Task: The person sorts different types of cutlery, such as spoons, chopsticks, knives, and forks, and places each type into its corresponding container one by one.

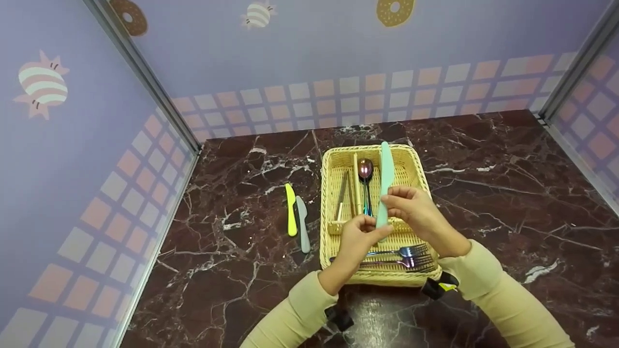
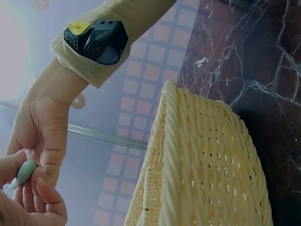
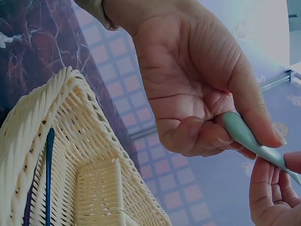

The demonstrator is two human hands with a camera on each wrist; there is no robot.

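A mint-green knife [image 1: 387, 169] is held upright above the wicker basket [image 1: 327, 193]. My left hand [image 1: 356, 240] pinches its lower end between thumb and fingers. My right hand [image 1: 414, 212] pinches it higher up, near the middle. In the right wrist view, the rounded end of the mint knife [image 3: 239, 129] shows between one hand's thumb and fingers. The basket's front compartment holds dark, iridescent forks [image 1: 411, 251]. Spoons [image 1: 366, 170] lie in the middle compartment, and thin long utensils [image 1: 342, 195] in the left one.
Left of the basket, a yellow knife [image 1: 291, 212] and a grey-blue knife [image 1: 302, 224] lie side by side on the dark marbled table [image 1: 232, 270]. Patterned purple panels [image 1: 309, 53] stand at the back and sides.
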